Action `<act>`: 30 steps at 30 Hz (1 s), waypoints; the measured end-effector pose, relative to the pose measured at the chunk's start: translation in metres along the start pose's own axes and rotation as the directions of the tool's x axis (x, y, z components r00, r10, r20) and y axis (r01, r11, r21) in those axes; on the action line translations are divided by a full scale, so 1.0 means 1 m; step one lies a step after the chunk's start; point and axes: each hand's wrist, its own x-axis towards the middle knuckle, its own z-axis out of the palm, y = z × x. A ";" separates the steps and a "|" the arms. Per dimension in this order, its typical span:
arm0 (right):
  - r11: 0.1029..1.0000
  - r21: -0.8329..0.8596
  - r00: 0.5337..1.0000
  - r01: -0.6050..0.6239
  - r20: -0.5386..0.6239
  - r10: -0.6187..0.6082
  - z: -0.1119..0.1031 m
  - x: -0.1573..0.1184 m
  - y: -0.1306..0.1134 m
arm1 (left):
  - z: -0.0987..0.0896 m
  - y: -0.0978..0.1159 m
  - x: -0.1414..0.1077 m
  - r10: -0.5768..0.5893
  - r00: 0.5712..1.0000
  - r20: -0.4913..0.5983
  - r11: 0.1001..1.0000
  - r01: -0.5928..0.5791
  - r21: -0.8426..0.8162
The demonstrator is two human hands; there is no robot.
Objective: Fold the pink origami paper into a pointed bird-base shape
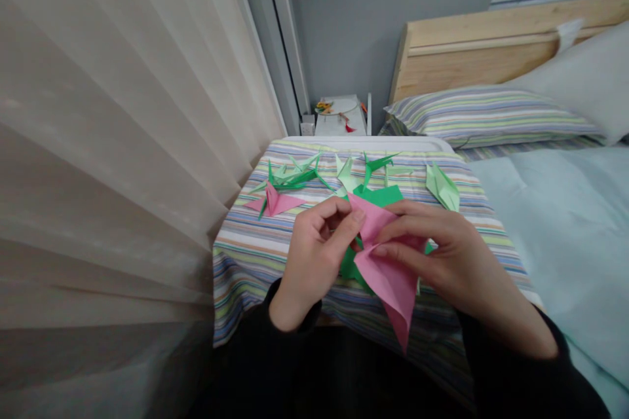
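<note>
A partly folded sheet of pink origami paper [390,281] is held up between both hands, above the near part of the table. My left hand [319,252] pinches its upper left corner between thumb and fingers. On the other side, my right hand [442,249] grips the paper near its middle crease, thumb below and fingers above. A pointed flap hangs down toward me. Behind and below it lie green paper sheets [386,196], largely hidden by the hands and the pink paper.
Folded green paper cranes [299,175] and a pink paper crane [275,201] lie across the far half of the striped cloth [240,252]. A light green folded piece [443,186] sits at right. Curtain [122,144] stands left, the bed [555,209] right, a small white cabinet [339,123] beyond.
</note>
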 end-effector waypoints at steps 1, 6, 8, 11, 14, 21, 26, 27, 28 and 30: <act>1.000 0.008 0.999 -0.028 -0.018 0.028 0.000 0.000 -0.001 | -0.001 0.000 0.000 0.007 1.000 0.005 1.000 -0.007 0.013; 0.998 -0.057 0.999 -0.033 -0.022 0.032 0.000 -0.002 -0.002 | -0.001 -0.006 0.001 -0.016 1.000 0.019 0.999 0.017 -0.037; 0.987 -0.161 0.998 0.015 -0.051 -0.024 0.001 -0.003 0.000 | 0.000 -0.008 0.001 -0.043 0.999 0.000 0.997 0.043 -0.071; 0.946 -0.317 0.988 0.065 -0.114 -0.106 0.004 -0.004 0.003 | 0.000 -0.009 0.002 -0.040 0.997 -0.067 0.996 0.034 -0.077; 0.913 -0.390 0.978 0.121 -0.110 -0.176 0.006 -0.005 0.003 | 0.001 -0.007 0.002 -0.006 0.991 -0.130 0.999 0.001 -0.042; 0.903 -0.382 0.968 0.196 -0.069 -0.240 0.008 -0.007 -0.006 | 0.000 -0.003 0.001 0.052 0.992 -0.118 0.994 -0.040 0.098; 0.943 -0.292 0.975 0.160 -0.101 -0.197 0.005 -0.007 -0.004 | 0.001 -0.001 -0.001 0.177 0.973 -0.149 0.976 -0.155 0.152; 0.950 -0.277 0.978 0.146 -0.106 -0.182 0.005 -0.006 -0.002 | 0.001 0.000 -0.002 0.201 0.970 -0.140 0.971 -0.177 0.163; 0.954 -0.267 0.978 0.136 -0.115 -0.172 0.005 -0.006 0.000 | 0.002 0.000 -0.002 0.222 0.967 -0.126 0.964 -0.199 0.175; 0.960 -0.254 0.978 0.119 -0.136 -0.157 0.005 -0.005 0.002 | 0.003 0.000 -0.004 0.251 0.964 -0.092 0.953 -0.229 0.197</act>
